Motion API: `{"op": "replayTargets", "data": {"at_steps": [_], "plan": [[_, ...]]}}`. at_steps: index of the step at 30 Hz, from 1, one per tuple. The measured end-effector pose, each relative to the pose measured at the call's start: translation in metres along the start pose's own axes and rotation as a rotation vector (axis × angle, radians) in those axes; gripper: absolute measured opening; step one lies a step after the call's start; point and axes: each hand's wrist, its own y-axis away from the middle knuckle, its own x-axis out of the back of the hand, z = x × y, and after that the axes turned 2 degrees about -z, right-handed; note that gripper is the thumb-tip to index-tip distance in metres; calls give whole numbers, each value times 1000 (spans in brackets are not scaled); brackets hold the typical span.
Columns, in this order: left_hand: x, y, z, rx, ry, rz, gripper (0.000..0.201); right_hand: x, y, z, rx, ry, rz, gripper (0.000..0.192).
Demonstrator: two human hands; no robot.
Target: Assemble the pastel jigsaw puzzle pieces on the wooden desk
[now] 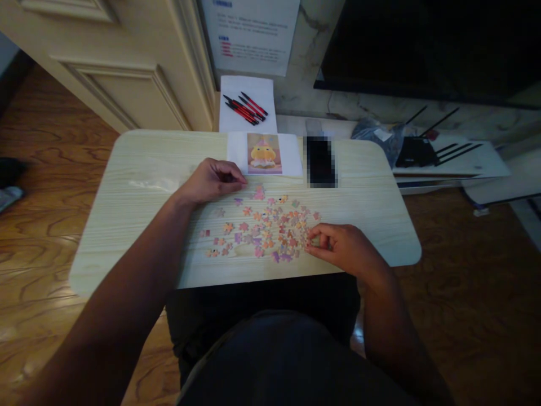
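Jigsaw pcs (284, 219), small, pink/orange/purple/yellow, lie scattered mid-table near the edge by the person, densest toward the R, a few strays at L. R hand (344, 246) at the pile's R edge, thumb + fingertips nearly together; can't tell if a pc is btwn them. L hand (213, 179) just above/L of the pile, palm down, fingers curled, thumb near index; can't tell if it has hold of anything. Beyond: white sheet (295, 153) w/ printed pic of yellow character, blurred dark rect. item (320, 162) to its R. All on pale wood-grain table (367, 208). Past far edge: red/blk pens (245, 109) on white paper; R, blk router (416, 152) on shelf.
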Motion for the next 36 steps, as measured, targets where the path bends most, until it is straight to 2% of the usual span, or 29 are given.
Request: {"op": "replayTargets", "data": {"at_steps": [3,6,9,15,22,25,31,36], "plan": [[-1,0,0,-11,4,8,18,-3,4,-3,16,18,24,13],[-1,-1,-1,-17,-5,22,19,-6,1,-10,47,21,109,14],[-1,-1,-1,-10,-9,26,23,-13,-6,-17,52,140,180,13],[-1,0,-1,0,-6,28,29,-24,-15,-27,6,372,198,16],[-1,-1,-5,-16,6,22,23,-21,-11,-39,-38,508,172,19],[-1,-2,-7,-17,-5,14,22,-19,-9,-36,-31,413,203,20],[-1,-2,-7,-26,-19,26,21,-25,-12,-19,-41,6,248,24],[-1,-1,-5,4,-31,15,23,-31,-16,-13,-65,-67,356,14]]}}
